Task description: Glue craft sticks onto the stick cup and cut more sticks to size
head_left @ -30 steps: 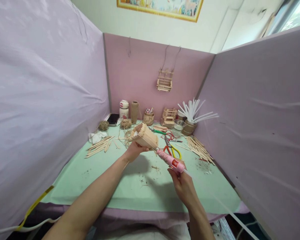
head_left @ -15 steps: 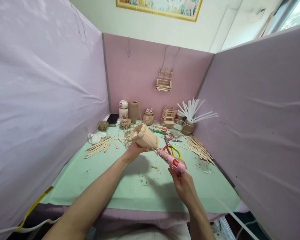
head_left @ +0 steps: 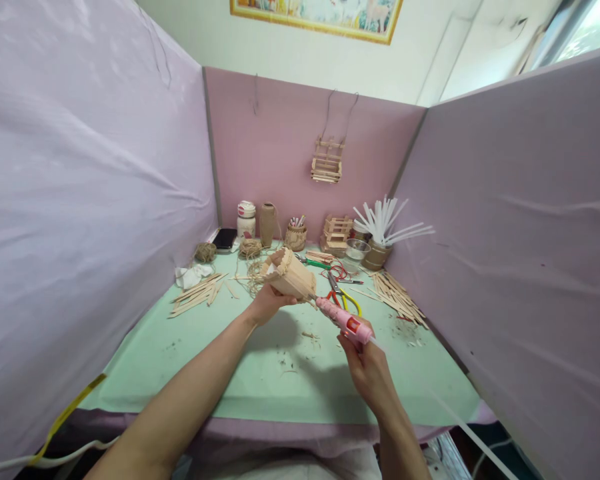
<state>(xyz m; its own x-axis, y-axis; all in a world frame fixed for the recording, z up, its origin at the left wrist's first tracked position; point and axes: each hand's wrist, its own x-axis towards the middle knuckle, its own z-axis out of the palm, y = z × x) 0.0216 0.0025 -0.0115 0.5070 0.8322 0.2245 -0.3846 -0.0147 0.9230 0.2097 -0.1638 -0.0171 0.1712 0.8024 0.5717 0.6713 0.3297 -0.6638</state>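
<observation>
My left hand (head_left: pixel 269 303) holds a small container made of wooden craft sticks (head_left: pixel 293 277) from below, tilted on its side with its scalloped rim toward the upper left. In my right hand (head_left: pixel 365 360) is a pink hot glue gun (head_left: pixel 344 319), a white glue stick poking out of its rear. The nozzle points at the lower right end of the container and is at or very near it; whether they touch I cannot tell. My right fingers wrap the handle, and the trigger is hidden. Scissors with yellow and red handles (head_left: pixel 350 303) lie just behind the glue gun.
Loose craft sticks lie at left (head_left: pixel 200 293) and right (head_left: pixel 400 300). Along the back stand a lidded jar (head_left: pixel 247 220), a twine-wrapped bottle (head_left: pixel 267 223), a clear cup (head_left: pixel 356 252) and a pot of white glue sticks (head_left: pixel 377 257). Fabric partitions (head_left: pixel 520 240) enclose the table.
Hardly anything differs: the glue gun has shifted very slightly right relative to the container. The whole view has moved a few pixels.
</observation>
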